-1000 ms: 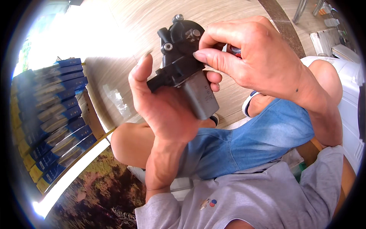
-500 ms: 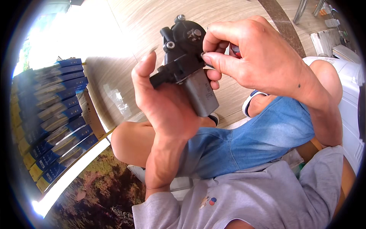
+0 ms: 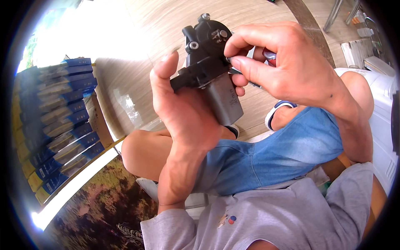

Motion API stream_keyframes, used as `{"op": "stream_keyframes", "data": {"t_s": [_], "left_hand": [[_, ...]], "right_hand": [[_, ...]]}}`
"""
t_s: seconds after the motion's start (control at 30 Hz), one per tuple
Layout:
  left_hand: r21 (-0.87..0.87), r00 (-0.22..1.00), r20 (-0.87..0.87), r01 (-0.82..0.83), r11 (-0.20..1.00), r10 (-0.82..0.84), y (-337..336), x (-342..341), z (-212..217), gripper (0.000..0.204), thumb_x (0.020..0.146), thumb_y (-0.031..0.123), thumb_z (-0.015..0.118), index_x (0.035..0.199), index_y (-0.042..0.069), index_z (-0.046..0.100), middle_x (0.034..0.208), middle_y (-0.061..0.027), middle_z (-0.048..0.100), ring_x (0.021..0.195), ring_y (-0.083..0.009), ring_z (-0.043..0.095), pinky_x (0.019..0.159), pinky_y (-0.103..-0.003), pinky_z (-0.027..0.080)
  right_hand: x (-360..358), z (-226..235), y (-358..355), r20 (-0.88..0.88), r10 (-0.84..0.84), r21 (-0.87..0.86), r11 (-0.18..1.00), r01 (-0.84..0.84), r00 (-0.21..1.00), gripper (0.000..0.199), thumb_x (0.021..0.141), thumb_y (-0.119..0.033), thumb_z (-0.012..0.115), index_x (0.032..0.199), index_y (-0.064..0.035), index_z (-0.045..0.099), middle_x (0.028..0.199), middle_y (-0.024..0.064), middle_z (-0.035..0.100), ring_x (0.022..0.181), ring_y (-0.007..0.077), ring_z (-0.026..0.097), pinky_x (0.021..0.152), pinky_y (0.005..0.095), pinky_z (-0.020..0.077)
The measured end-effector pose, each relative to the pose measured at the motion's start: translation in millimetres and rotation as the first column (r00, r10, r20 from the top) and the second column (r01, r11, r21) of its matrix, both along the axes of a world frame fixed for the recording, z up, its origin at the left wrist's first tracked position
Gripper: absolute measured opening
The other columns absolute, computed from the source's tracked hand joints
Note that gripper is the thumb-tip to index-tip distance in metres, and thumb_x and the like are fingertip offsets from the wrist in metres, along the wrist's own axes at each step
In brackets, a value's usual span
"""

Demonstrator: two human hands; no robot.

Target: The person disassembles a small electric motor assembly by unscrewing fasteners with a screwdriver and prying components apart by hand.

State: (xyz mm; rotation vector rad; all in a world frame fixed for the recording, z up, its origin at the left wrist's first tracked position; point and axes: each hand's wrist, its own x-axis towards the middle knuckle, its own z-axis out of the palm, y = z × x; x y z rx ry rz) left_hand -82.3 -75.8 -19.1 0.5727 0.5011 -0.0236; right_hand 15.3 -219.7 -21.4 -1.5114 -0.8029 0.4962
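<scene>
A small electric gear motor [image 3: 226,100], with a black gearbox housing and a grey metal can, is held up over my lap. My left hand [image 3: 183,106] wraps around it from below and behind, thumb raised on its left side. At the housing's right edge, the thumb and forefinger of my right hand [image 3: 287,62] pinch together. Whatever tiny piece sits between those fingertips is mostly hidden. Tucked in the curled fingers of that hand is a tool with a red and dark handle [image 3: 270,56]; its kind is not plain. Metal bushings and a round shaft end show on the housing.
Blue and yellow boxes [image 3: 62,125] stand stacked on a shelf at the left. A white plastic container [image 3: 381,112] is at my right. Metal legs [image 3: 333,16] and a whitish block [image 3: 357,54] stand at the far right. Clear plastic scrap [image 3: 131,109] lies on the floor.
Both hands and the motor have shifted slightly right in the picture. My grip and the right fingertips' place at the housing edge look the same.
</scene>
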Motion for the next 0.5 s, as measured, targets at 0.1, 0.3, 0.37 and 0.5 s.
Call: {"op": "stream_keyframes", "data": {"t_s": [0.1,0.3,0.37,0.5], "left_hand": [[0.005,1.000,0.020,0.009,1.000,-0.009,1.1,-1.3,-3.8,0.067,0.096,0.054,0.037,0.118,-0.004,0.061,0.098,-0.0176,0.070,0.080,-0.0299,0.067,0.074,-0.042,0.056],[-0.022,1.000,-0.007,-0.001,1.000,0.001,0.2,-1.9,-1.8,0.070,0.096,0.056,0.036,0.121,-0.005,0.060,0.099,-0.0185,0.071,0.080,-0.0311,0.069,0.075,-0.042,0.057],[-0.014,1.000,0.000,0.008,1.000,-0.008,2.0,-2.0,-4.1,0.070,0.096,0.056,0.036,0.122,-0.005,0.060,0.098,-0.0188,0.071,0.080,-0.0311,0.069,0.075,-0.042,0.057],[0.000,1.000,0.002,0.013,1.000,-0.013,-1.1,-1.9,-5.8,0.071,0.096,0.056,0.036,0.122,-0.005,0.060,0.098,-0.0191,0.071,0.080,-0.0304,0.069,0.074,-0.041,0.058]], "right_hand": [[0.9,3.3,-1.1,-0.035,-0.027,-0.185,0.983,0.020,0.999,0.005,0.093,-0.003,0.065,0.094,0.0014,0.067,0.072,0.0050,0.068,0.062,0.0073,0.065,0.053,0.0230,0.0476],[7.9,22.6,-0.4,0.174,0.039,-0.512,0.857,0.056,0.984,0.013,0.094,-0.011,0.068,0.086,0.0004,0.068,0.061,0.0011,0.065,0.057,0.0049,0.060,0.051,0.0229,0.0442],[9.1,21.0,0.5,0.158,0.058,-0.536,0.844,0.037,0.986,0.015,0.094,-0.012,0.068,0.086,0.0004,0.068,0.061,0.0008,0.065,0.056,0.0048,0.059,0.051,0.0234,0.0437],[6.6,17.3,-3.2,0.082,0.016,-0.468,0.883,0.025,0.996,0.014,0.093,-0.011,0.067,0.086,0.0013,0.068,0.063,0.0019,0.066,0.056,0.0050,0.057,0.052,0.0240,0.0435]]}}
